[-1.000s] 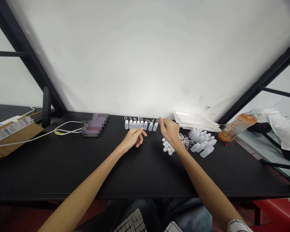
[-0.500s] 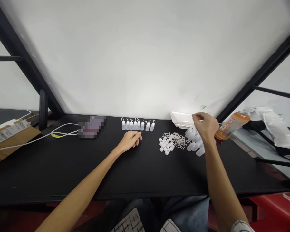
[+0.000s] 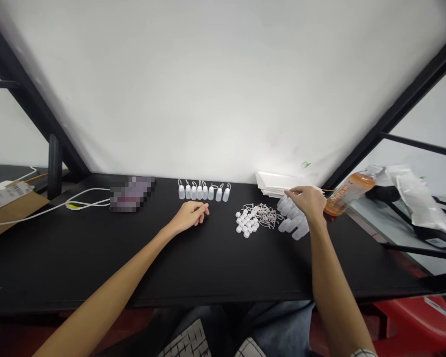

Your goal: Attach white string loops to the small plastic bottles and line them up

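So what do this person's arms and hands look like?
The left hand and right hand are bare, without gloves. A white sleeve with dark lines shows on the right arm at the picture's bottom edge; the left arm shows no sleeve.

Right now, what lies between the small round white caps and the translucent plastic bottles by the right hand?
In the head view, a tangle of thin pale cords lies there, between the caps and the bottles.
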`<state>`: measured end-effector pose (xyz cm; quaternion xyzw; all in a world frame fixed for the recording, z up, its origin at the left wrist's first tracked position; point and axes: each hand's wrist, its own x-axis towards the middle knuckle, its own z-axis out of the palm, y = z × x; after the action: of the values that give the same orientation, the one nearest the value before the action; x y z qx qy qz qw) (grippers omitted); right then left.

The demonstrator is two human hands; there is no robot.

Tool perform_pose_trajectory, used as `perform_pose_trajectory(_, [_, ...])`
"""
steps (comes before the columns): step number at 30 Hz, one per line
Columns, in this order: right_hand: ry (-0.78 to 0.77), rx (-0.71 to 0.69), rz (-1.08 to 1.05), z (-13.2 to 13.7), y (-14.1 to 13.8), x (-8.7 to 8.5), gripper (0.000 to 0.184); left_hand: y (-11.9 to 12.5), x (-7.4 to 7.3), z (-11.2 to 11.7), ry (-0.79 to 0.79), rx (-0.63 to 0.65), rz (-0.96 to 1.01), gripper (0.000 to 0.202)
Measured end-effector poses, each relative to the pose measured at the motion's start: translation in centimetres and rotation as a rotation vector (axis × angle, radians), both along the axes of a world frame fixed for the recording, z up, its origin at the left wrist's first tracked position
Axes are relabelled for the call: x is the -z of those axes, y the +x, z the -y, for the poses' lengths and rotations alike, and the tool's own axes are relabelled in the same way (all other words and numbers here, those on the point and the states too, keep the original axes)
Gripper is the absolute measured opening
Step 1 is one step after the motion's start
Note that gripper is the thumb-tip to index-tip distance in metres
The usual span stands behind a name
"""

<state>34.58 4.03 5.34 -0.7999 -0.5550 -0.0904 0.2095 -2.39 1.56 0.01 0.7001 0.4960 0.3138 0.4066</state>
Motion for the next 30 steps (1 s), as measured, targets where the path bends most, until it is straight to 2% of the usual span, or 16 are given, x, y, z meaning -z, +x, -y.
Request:
perform_pose_trajectory(7, [-0.13,0.001,0.018,-0.4,0.1,0.6,0.035,-0.1,0.0,0.0,0.019,0.018,-0.01,0.043])
perform_pose_trajectory(13, [-0.135,0.016,0.003,-0.5,0.1,0.6,0.036,0.0,-0.1,0.1,0.038,0.02,-0.029,0.043])
perform_pose_trajectory(16, [-0.04,0.029,-0.015,-0.4,0.1,0.7,0.036,0.1,-0.3,0.2,0.044,0.021,-0.026,0.043])
perform_pose_trajectory(20, [0.187,0.039,-0.147,-0.2,-1.4,0.2,0.037,0.2,-0.5,0.5,0.069,0.022,-0.02,0.042])
perform_pose_trajectory(22, [0.266,-0.043,-0.279,-0.3,-3.3,-0.3,0.036,0.2,-0.6,0.6,0.084,0.017,-0.016,0.041])
perform_pose_trajectory(25, [0.326,-0.346,-0.475,-0.3,-7.3,-1.2,0.033,0.2,-0.7,0.7,0.123,-0.018,-0.012,0.038])
perform_pose_trajectory(28, [0.181,-0.713,-0.666,-0.2,-11.5,-1.7,0.031,0.3,-0.7,0.7,0.229,-0.083,-0.032,0.036])
perform_pose_trajectory(30, [0.048,-0.88,-0.748,0.1,-13.8,-1.7,0.031,0.4,-0.8,0.7,0.31,-0.106,-0.033,0.036])
